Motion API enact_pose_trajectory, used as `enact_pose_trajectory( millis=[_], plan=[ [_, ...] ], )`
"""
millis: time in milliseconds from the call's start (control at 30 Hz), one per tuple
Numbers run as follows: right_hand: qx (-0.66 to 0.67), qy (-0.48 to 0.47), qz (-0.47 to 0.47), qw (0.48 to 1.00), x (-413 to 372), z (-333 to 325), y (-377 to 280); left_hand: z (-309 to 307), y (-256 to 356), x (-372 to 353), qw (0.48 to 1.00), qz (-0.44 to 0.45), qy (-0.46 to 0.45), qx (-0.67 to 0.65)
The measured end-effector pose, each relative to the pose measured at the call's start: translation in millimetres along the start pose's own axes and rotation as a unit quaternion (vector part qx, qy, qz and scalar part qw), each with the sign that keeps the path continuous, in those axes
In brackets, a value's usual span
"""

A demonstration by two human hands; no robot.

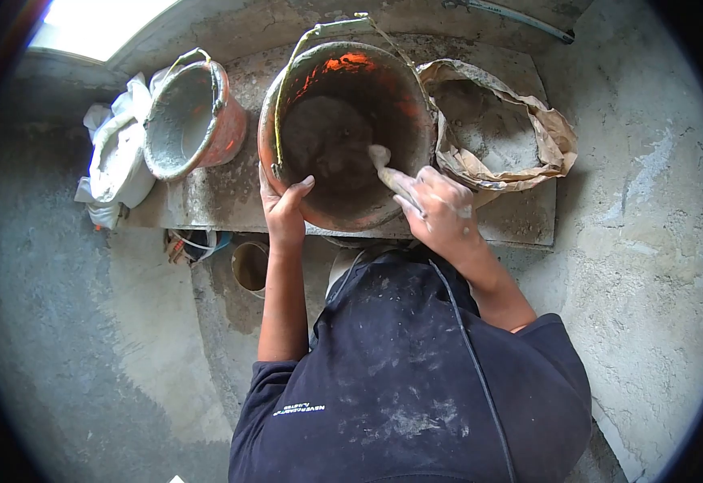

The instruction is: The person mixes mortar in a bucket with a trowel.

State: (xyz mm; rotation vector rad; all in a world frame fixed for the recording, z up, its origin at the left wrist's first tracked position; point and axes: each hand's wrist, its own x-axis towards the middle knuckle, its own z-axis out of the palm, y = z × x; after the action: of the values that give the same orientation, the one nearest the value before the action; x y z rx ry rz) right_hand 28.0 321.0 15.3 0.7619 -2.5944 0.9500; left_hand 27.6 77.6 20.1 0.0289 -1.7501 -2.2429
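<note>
A large orange bucket [268, 129], crusted with grey cement, stands in front of me, its mouth tilted towards me and its wire handle raised. Grey powder or mix [327, 133] lies in its dark inside. My left hand [285, 205] grips the bucket's near left rim, thumb over the edge. Over the near right rim, my right hand [444, 211] is closed round a pale-handled tool [392, 175] that reaches into the bucket. A rounded, dusty end of the tool shows; I cannot make out its kind. White dust coats the fingers of both hands.
To the right stands an open paper sack [557, 141] of grey powder. On the left are a smaller orange bucket [227, 129] and a white sack [130, 173] of pale material. All rest on a dusty board [521, 217]. A round container [249, 267] sits below its near edge.
</note>
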Motion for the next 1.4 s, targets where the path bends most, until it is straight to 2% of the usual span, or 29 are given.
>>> enact_pose_trajectory(
  millis=[133,233,367,433,733,867,933,1033,1133,1267,1300,1400],
  plan=[
    [0.072,-0.016,0.001,0.997,-17.3,-29.3,-12.0,5.4,3.3,-5.0,1.0,0.025,0.003,0.014],
    [0.12,-0.028,0.018,0.992,-21.5,-30.2,-15.9,9.7,7.9,-7.7,1.0,0.009,0.01,0.008],
    [0.093,-0.008,0.028,0.995,-8.6,4.8,9.9,6.9,4.2,-4.8,1.0,0.008,0.014,-0.022],
    [0.068,0.018,0.041,0.997,-0.2,13.3,20.4,-0.9,0.0,-7.0,0.999,-0.031,0.026,-0.016],
    [0.031,0.077,0.006,0.997,26.3,4.4,31.8,4.0,-1.0,1.2,0.999,-0.019,0.03,-0.011],
    [-0.022,0.052,-0.008,0.998,22.8,9.0,28.5,3.3,-4.4,0.4,0.999,-0.017,0.033,-0.011],
    [-0.027,0.037,-0.008,0.999,16.0,9.0,16.3,1.3,-9.5,1.5,0.999,0.013,0.053,0.001],
    [0.02,0.009,-0.009,1.0,0.5,-2.7,-0.8,7.7,-1.0,-2.3,0.997,-0.029,0.063,-0.033],
    [0.074,-0.013,0.01,0.997,-4.2,-31.1,-3.9,-0.7,-5.6,-1.3,0.998,-0.029,0.038,-0.046],
    [0.054,-0.036,0.01,0.998,-8.5,-53.1,-4.0,5.6,-1.2,1.3,0.998,-0.012,0.049,-0.036],
    [0.027,-0.059,0.017,0.998,-5.0,-53.1,-3.3,8.4,0.1,1.8,0.998,-0.007,0.052,-0.035],
    [0.024,-0.047,0.013,0.999,1.2,-26.0,13.0,8.7,-1.8,-1.3,0.998,-0.017,0.054,-0.037]
  ],
)
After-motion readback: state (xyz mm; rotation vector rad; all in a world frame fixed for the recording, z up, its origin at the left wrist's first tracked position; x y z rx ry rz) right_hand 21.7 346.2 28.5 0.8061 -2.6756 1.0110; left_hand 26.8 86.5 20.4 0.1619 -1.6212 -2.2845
